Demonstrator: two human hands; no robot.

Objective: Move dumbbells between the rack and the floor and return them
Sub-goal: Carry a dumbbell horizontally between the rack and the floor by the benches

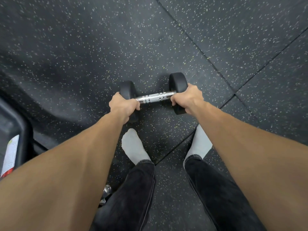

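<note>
**One dumbbell held low by the floor**

The dumbbell (154, 97) is just above or on the floor (83, 47); I cannot tell which. The left hand (124, 106) curls around its left end and the right hand (185, 97) around its right end, shiny bar between them. It looks partway through, going down or coming up. Left of the left hand, a dark thing (11, 130) is cut off, maybe the rack. No other dumbbells show clearly.

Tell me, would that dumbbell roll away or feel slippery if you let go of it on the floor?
Probably not. The dumbbell has flat-sided black heads, so it should sit still on the speckled floor. Its chrome handle looks ridged, likely giving grip. Both the left hand and the right hand hold it, suggesting real weight.
</note>
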